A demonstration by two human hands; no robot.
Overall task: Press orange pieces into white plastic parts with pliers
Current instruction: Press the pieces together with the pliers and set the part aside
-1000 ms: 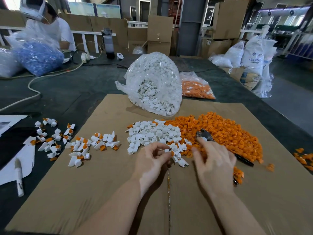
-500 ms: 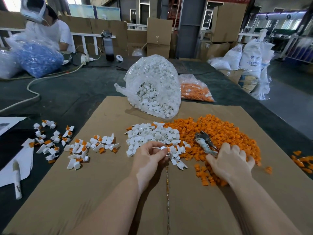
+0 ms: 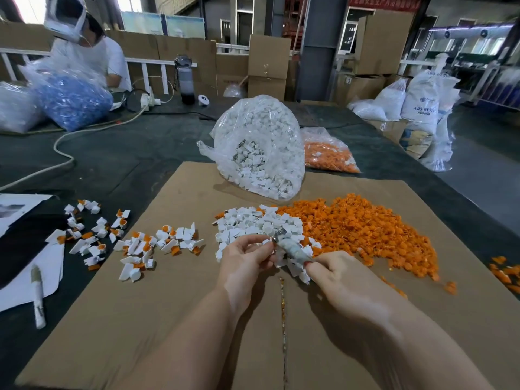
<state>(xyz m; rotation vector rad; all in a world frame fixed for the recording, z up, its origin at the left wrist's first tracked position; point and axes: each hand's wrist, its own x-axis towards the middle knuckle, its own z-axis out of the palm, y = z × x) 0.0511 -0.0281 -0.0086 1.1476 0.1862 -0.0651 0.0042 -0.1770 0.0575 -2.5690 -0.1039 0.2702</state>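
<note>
My right hand (image 3: 334,274) grips the handles of the pliers (image 3: 289,246), whose blurred jaws point up-left toward my left hand (image 3: 244,260). My left hand pinches a small white plastic part (image 3: 267,241) at the jaw tips; its orange piece is not visible. A heap of loose white parts (image 3: 253,220) lies just beyond my hands on the cardboard sheet (image 3: 168,319). A wide pile of orange pieces (image 3: 365,226) spreads to its right.
Several assembled white-and-orange parts (image 3: 140,246) lie scattered at left. A clear bag of white parts (image 3: 261,153) and a bag of orange pieces (image 3: 326,156) stand behind. A marker (image 3: 38,296) lies on paper at left. Another person (image 3: 84,52) sits at far left behind a blue-filled bag (image 3: 70,97).
My right hand lifted the pliers from the orange pile and swung them left to my left hand, which kept pinching the white part.
</note>
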